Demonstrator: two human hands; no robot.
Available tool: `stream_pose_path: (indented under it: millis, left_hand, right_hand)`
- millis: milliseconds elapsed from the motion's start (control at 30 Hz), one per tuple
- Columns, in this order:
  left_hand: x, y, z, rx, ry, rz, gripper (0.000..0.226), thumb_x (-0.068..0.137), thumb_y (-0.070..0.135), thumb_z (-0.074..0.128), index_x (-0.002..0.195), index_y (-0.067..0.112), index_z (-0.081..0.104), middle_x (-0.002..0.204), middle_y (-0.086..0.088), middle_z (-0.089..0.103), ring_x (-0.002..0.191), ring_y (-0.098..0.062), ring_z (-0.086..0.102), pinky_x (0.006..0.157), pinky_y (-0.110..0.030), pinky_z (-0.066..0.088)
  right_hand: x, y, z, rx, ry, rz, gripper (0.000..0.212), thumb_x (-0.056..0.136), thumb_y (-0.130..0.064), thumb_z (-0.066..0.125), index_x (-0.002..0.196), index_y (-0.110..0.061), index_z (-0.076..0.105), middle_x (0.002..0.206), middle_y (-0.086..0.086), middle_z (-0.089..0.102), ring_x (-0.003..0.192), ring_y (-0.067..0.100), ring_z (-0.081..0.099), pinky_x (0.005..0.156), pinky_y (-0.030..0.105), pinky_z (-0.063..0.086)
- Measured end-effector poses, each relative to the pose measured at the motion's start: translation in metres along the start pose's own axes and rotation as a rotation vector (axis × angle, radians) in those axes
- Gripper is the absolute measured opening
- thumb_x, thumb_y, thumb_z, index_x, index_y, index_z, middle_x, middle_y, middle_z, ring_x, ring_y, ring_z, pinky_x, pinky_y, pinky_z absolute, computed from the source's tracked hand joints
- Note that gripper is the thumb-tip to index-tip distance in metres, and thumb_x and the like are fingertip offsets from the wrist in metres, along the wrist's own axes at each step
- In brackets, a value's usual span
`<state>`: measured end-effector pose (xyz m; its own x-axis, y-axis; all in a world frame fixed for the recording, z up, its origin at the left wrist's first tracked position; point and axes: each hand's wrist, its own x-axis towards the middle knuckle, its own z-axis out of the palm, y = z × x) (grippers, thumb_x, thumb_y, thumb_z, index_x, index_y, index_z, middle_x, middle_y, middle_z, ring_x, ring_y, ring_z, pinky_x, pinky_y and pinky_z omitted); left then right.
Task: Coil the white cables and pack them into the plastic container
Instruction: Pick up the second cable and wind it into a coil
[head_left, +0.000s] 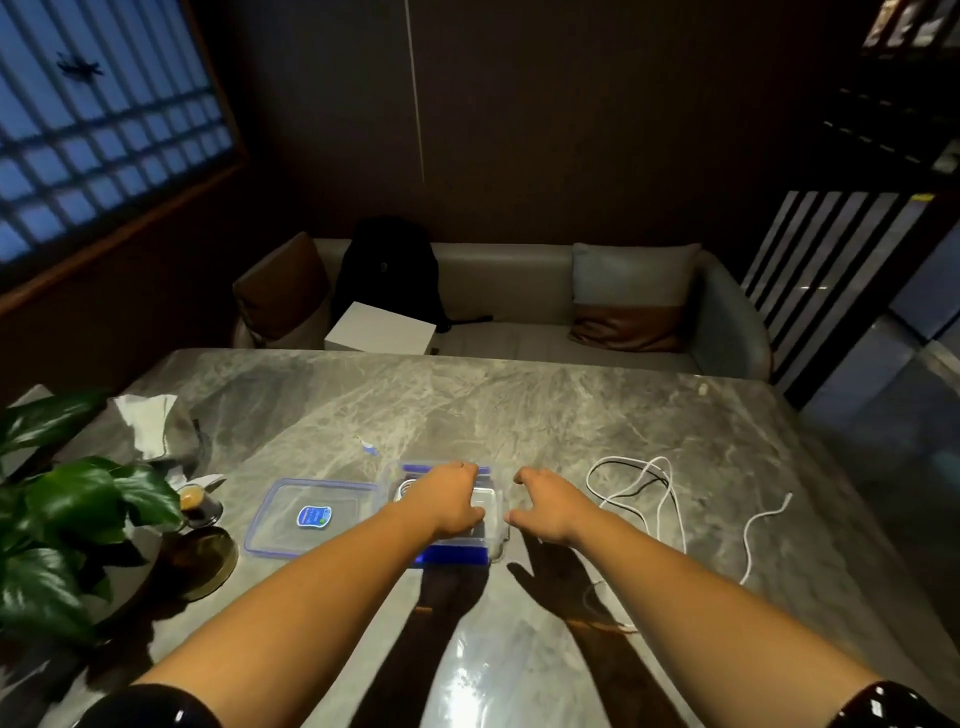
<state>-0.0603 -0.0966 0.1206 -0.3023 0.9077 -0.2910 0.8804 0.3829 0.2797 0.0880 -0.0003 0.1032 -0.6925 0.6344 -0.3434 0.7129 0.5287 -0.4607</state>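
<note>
**Two hands at the container, one cable loose on the worktop**

Two bare arms reach forward over the grey marble worktop (519, 405). The left hand (447, 501) lies over the open plastic container (496, 519), which stands near the middle of the worktop; its fingers bend down over the far rim and its thumb is at the near side, so it seems to hold the container, but the exact grip is partly hidden. Something white shows inside the container (405, 488), at 9 o'clock from the hand; I cannot tell if it is a coiled cable. The right hand (545, 506) hovers just beside the container at 3 o'clock, its fingers spread, loosely bent, and holding nothing.

A white cable (660, 499) lies uncoiled in loose loops at 3 o'clock from the right hand, well apart from the container. The clear lid (311, 517) with blue edge lies flat at 9 o'clock from the container, just beside it. Further at 9 o'clock stand a small glass cup (197, 506) and a green plant (78, 519). A tissue box (150, 426) is at 10 o'clock.
</note>
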Motion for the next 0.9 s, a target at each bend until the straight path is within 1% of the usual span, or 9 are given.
stream_pose_path:
  millis: [233, 333, 400, 500, 667, 767, 900]
  left_hand:
    - [0.016, 0.051, 0.019, 0.039, -0.082, 0.125, 0.059, 0.089, 0.038, 0.063, 0.139, 0.011, 0.046, 0.141, -0.012, 0.051, 0.127, -0.030, 0.051, 0.105, -0.043, 0.044]
    - [0.024, 0.074, 0.027, 0.061, -0.103, 0.186, 0.059, 0.089, 0.039, 0.063, 0.138, 0.011, 0.047, 0.141, -0.013, 0.051, 0.128, -0.031, 0.051, 0.104, -0.042, 0.044]
    - [0.029, 0.088, 0.032, 0.080, -0.113, 0.219, 0.060, 0.089, 0.038, 0.064, 0.140, 0.011, 0.045, 0.142, -0.013, 0.051, 0.128, -0.031, 0.050, 0.105, -0.041, 0.044]
    - [0.035, 0.110, 0.040, 0.081, -0.130, 0.265, 0.061, 0.090, 0.037, 0.064, 0.142, 0.011, 0.044, 0.143, -0.012, 0.050, 0.130, -0.030, 0.049, 0.105, -0.039, 0.043]
    - [0.047, 0.146, 0.058, 0.073, -0.136, 0.319, 0.055, 0.088, 0.039, 0.064, 0.136, 0.014, 0.051, 0.138, -0.010, 0.055, 0.125, -0.029, 0.053, 0.102, -0.039, 0.046]
    - [0.057, 0.171, 0.069, 0.071, -0.166, 0.337, 0.058, 0.089, 0.039, 0.064, 0.137, 0.011, 0.049, 0.138, -0.011, 0.055, 0.126, -0.030, 0.053, 0.101, -0.041, 0.046]
    - [0.072, 0.209, 0.084, 0.072, -0.191, 0.379, 0.056, 0.089, 0.037, 0.064, 0.137, 0.010, 0.049, 0.138, -0.012, 0.055, 0.125, -0.031, 0.053, 0.100, -0.041, 0.046]
  right_hand:
    - [-0.029, 0.057, -0.009, 0.003, 0.019, 0.122, 0.067, 0.084, -0.043, 0.065, 0.140, -0.014, 0.043, 0.140, 0.014, 0.050, 0.126, 0.030, 0.052, 0.101, 0.037, 0.045]
    - [-0.043, 0.082, -0.014, 0.031, 0.024, 0.175, 0.067, 0.085, -0.041, 0.065, 0.141, -0.013, 0.042, 0.142, 0.013, 0.049, 0.126, 0.030, 0.052, 0.102, 0.037, 0.044]
    - [-0.052, 0.099, -0.015, 0.064, 0.032, 0.217, 0.066, 0.085, -0.041, 0.065, 0.141, -0.014, 0.042, 0.142, 0.013, 0.050, 0.124, 0.029, 0.054, 0.099, 0.036, 0.046]
    - [-0.064, 0.124, -0.018, 0.064, 0.051, 0.268, 0.066, 0.085, -0.041, 0.065, 0.141, -0.014, 0.042, 0.140, 0.013, 0.051, 0.125, 0.030, 0.053, 0.099, 0.036, 0.046]
    - [-0.081, 0.163, -0.026, 0.108, 0.075, 0.353, 0.062, 0.084, -0.042, 0.067, 0.137, -0.017, 0.046, 0.131, 0.012, 0.058, 0.115, 0.029, 0.059, 0.093, 0.035, 0.049]
    - [-0.090, 0.187, -0.031, 0.154, 0.079, 0.391, 0.061, 0.084, -0.041, 0.067, 0.135, -0.016, 0.047, 0.130, 0.012, 0.059, 0.116, 0.029, 0.059, 0.093, 0.036, 0.050]
    - [-0.102, 0.227, -0.036, 0.217, 0.088, 0.421, 0.052, 0.082, -0.036, 0.065, 0.127, -0.016, 0.050, 0.123, 0.010, 0.063, 0.112, 0.028, 0.062, 0.090, 0.037, 0.053]
